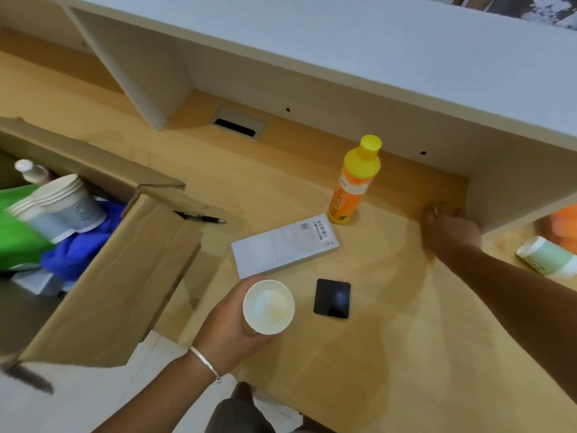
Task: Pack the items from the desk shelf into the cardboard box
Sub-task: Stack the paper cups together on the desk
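A white paper cup (pixel 268 307) is held upright in the left hand (pixel 232 331), the fingers being curled round its side and the open mouth turned toward the camera; a thin silver bangle (pixel 204 363) is worn on that wrist. The cup is held above the near part of the wooden desk (pixel 390 354), just beside a small black square pad (pixel 332 298) that lies flat on the desk. The right hand (pixel 449 228) is stretched out to the back of the desk, under the white shelf (pixel 343 57); its fingers are seen bent against the wooden back panel, but whether anything is held in them cannot be told.

A flat white box (pixel 284 250) with a barcode label lies on the desk between the cup and an orange bottle (pixel 352 185) with a yellow cap, which stands upright near the back panel. A black pen (pixel 201 217) lies on the desk, touching the flap of the cardboard box (pixel 103 295); the box stands open at the left, and in it are seen a stack of paper cups (pixel 59 203), a white-capped bottle (pixel 31 171), blue cloth (pixel 78 248) and something green (pixel 18 232). At the right edge a pale green cup (pixel 546 257) lies on its side, with something orange and blurred (pixel 562 225) behind it.
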Tool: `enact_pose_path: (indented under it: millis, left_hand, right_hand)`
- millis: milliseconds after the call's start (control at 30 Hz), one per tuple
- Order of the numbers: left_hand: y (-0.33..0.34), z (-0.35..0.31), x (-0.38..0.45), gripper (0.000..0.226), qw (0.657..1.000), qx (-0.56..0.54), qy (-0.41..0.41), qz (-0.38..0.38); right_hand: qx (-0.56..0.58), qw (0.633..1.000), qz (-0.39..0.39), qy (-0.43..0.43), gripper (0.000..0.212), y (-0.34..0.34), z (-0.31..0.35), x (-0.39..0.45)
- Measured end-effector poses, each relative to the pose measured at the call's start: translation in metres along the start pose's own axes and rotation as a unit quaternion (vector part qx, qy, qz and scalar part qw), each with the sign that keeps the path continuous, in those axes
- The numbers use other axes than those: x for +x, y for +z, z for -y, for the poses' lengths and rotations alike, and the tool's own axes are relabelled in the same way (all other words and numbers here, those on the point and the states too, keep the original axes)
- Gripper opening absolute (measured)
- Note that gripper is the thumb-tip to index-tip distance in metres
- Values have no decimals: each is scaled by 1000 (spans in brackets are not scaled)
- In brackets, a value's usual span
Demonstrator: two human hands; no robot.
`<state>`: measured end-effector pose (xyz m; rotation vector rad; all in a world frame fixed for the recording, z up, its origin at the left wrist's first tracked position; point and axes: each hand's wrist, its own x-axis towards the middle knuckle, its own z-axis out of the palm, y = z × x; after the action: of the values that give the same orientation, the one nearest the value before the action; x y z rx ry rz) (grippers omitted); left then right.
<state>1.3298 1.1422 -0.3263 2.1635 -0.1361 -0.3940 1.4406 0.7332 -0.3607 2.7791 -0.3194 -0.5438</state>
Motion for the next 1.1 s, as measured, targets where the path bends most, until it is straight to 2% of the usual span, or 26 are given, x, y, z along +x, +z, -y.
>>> enact_pose_path:
  millis: [233, 333, 500, 600, 833, 1100]
  left_hand:
    - [-17, -15, -6, 80, 999, 35, 36, -22]
    - [-30, -27, -6, 79, 997, 27, 65, -32]
    - [-65, -46, -8, 70, 991, 3, 126, -46]
    - [-93, -51, -13, 71, 985, -15, 166, -44]
    - [-176, -53, -27, 75, 972, -53, 226, -29]
    - [-301, 0, -35, 81, 964, -126, 228, -46]
  right_hand:
    - [-7, 999, -27, -21, 26, -5, 4, -7]
    - [-28, 999, -33, -19, 26, -12, 10, -23]
    - [133, 988, -53, 62, 37, -42, 38, -66]
    - [191, 974, -117, 35, 43, -71, 72, -114]
    - [330, 910, -244, -55, 41, -162, 186, -199]
    - [408, 859, -290, -108, 43, -252, 301, -236]
